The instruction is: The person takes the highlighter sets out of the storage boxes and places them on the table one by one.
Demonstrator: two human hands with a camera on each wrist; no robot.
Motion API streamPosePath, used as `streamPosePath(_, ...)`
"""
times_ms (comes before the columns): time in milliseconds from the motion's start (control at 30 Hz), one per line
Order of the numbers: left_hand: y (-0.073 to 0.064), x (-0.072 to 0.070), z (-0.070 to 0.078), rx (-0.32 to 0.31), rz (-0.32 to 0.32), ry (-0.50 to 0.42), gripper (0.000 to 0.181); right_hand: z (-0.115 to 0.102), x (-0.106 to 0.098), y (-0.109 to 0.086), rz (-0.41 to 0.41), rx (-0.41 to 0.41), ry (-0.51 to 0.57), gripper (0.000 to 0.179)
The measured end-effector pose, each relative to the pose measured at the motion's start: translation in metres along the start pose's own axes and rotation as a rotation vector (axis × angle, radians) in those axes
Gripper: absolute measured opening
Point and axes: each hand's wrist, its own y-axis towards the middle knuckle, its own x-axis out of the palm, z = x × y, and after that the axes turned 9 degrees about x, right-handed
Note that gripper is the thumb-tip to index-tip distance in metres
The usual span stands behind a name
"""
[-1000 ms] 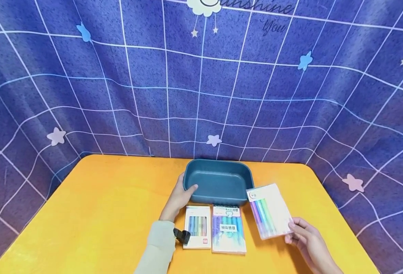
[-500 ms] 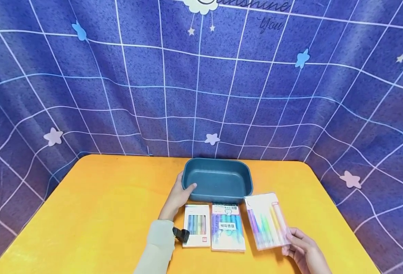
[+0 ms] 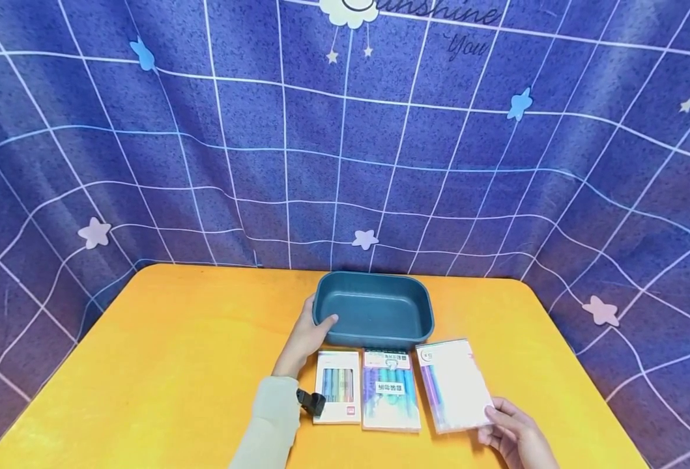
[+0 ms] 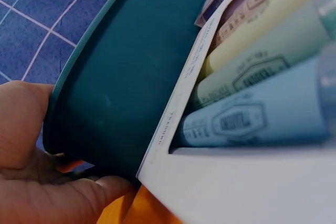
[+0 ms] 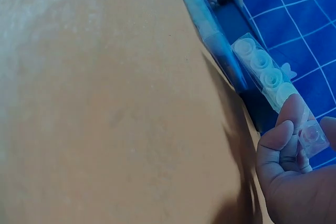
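My left hand (image 3: 312,332) holds the left end of a dark teal rectangular bin (image 3: 374,341), thumb over its rim; the inside shows bare. In the left wrist view, my fingers and thumb stand around the bin's corner (image 4: 115,77). My right hand (image 3: 517,430) pinches the near right corner of a clear pack of coloured markers (image 3: 456,391), slightly tilted, right of the other packs. Round marker ends show through that pack (image 5: 270,77) in the right wrist view. Before the bin lie a white windowed marker box (image 3: 337,387) and a purple-and-teal marker pack (image 3: 390,394), side by side.
Everything is on a yellow table (image 3: 192,365) with rounded far corners. Behind it hangs a blue-purple grid curtain (image 3: 262,169) with stars, close to the bin's far side. A black wrist strap mount (image 3: 311,402) overlaps the white box's edge.
My right hand has brought the clear marker pack down and nearer to me, away from the bin's right corner. My left hand stays on the bin.
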Motion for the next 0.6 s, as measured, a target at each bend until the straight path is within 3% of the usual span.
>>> streamPosePath(233,-0.001,0.000,0.001,0.003,0.003,0.000,0.072,0.000,0.003,0.004,0.003,0.024,0.009,0.034)
streamPosePath(600,0.000,-0.001,-0.002,0.007,0.005,-0.004,0.072,-0.001,0.010,0.007,0.086,0.108,0.021,0.029)
